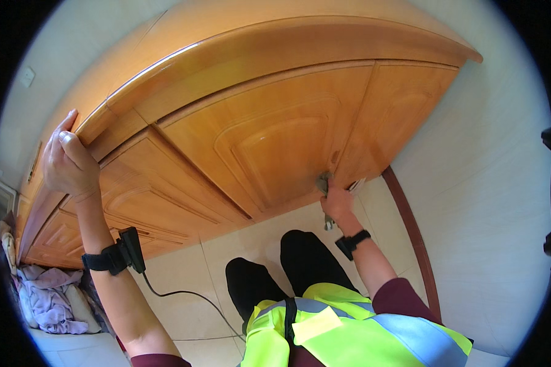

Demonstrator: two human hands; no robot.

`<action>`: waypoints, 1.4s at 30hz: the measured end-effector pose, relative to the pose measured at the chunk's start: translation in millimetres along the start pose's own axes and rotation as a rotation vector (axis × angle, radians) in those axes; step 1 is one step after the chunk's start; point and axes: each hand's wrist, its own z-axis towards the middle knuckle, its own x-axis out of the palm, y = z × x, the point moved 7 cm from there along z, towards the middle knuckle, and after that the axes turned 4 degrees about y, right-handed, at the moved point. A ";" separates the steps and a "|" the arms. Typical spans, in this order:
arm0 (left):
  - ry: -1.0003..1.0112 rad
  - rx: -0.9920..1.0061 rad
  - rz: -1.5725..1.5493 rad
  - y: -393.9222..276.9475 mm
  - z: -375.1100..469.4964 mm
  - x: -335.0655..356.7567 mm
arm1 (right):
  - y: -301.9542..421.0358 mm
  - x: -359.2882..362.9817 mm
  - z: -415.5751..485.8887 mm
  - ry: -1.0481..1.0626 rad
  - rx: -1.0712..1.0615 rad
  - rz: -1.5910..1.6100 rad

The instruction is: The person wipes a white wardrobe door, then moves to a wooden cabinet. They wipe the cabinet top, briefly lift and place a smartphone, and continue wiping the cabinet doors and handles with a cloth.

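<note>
My left hand (71, 160) grips the rounded top edge (188, 54) of a varnished wooden cabinet at the left. A crumpled grey-green cloth (323, 182) is held in my right hand (339, 202), against the lower right part of a panelled cabinet door (280, 147). The cloth's lower end hangs below my fist. Slight blur on the right hand hides how its fingers close. Just right of that fist, a pale object (357, 185) shows near the cabinet's foot; what it is I cannot tell.
Crumpled clothes (55, 298) lie in a pile at the lower left. A dark red skirting board (408, 229) runs along the pale wall (482, 202) on the right. Over the tiled floor (179, 270) trails a black cable (188, 292) from my left wrist device (132, 250).
</note>
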 end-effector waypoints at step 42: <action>-0.227 0.024 -0.011 -13.8 -8.3 -17.7 | 214.7 -206.5 -108.1 0.675 -0.480 1.065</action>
